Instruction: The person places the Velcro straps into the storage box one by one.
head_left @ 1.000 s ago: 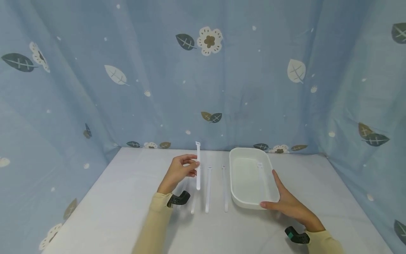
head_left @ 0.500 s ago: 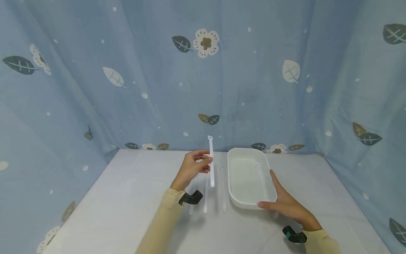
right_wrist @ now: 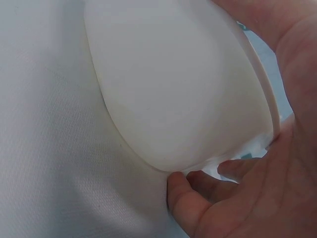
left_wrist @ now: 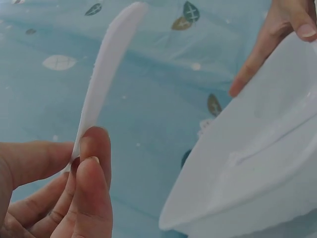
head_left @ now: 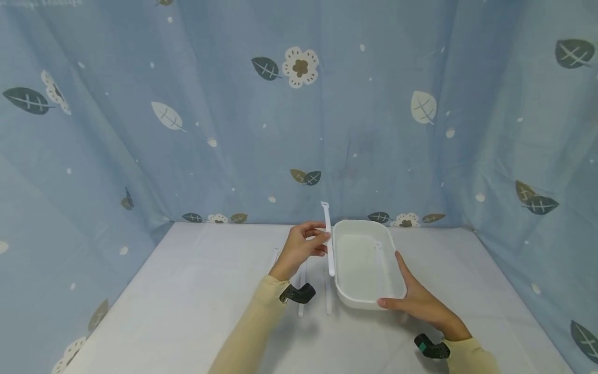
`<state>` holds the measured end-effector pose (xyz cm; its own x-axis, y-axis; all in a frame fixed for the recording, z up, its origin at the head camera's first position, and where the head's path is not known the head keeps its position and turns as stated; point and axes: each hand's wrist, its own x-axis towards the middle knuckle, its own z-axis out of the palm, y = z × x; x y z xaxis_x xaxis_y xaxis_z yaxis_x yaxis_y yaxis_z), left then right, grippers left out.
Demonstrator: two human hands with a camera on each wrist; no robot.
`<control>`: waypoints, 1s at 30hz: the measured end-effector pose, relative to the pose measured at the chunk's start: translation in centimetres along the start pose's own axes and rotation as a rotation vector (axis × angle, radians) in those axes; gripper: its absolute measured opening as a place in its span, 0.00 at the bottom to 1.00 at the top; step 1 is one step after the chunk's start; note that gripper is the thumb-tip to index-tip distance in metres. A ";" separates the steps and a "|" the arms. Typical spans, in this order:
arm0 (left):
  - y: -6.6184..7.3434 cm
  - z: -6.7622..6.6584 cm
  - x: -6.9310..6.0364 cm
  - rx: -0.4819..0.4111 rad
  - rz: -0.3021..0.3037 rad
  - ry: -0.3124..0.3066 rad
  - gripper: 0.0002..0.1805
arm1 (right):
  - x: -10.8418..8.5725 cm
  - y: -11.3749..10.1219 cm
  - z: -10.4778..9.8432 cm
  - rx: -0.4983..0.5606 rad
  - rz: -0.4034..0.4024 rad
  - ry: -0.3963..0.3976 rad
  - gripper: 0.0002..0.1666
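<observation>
- Leftmost, a pale sleeve (head_left: 249, 327) reaches over the white bench (head_left: 187, 306), with a black device (head_left: 299, 293) at the wrist.
- Partly hidden behind that arm, one white strip (head_left: 276, 253) shows its slotted end.
- The left hand (head_left: 301, 246) pinches an upright strip (left_wrist: 106, 69) between thumb and fingertips, slotted end up in the head view, just beside the tub's left rim; the left wrist view shows a gap between strip and tub.
- Below it, a second strip (head_left: 301, 310) and a third strip (head_left: 328, 301) lie lengthwise on the bench, both partly covered.
- Next comes the white tub (head_left: 355, 283), resting on the bench, with another strip (head_left: 379, 265) inside, towards its right wall.
- The right hand (head_left: 422, 301) grips the tub's near right corner, thumb on the near rim.
</observation>
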<state>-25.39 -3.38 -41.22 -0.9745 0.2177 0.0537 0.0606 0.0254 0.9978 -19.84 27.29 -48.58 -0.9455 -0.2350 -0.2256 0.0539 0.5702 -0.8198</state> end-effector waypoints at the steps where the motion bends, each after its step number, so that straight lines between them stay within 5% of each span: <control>1: 0.0 0.1 0.1 -0.001 0.000 -0.003 0.23 | 0.0 0.0 0.0 0.000 0.001 0.001 0.82; 30: -1.1 5.0 1.9 -0.074 -0.006 -0.069 0.20 | 0.2 0.3 -0.2 0.017 -0.010 -0.006 0.81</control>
<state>-26.20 1.90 -42.39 -0.9576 0.2843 0.0475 0.0362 -0.0449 0.9983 -20.02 27.57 -48.75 -0.9440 -0.2455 -0.2204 0.0498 0.5543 -0.8308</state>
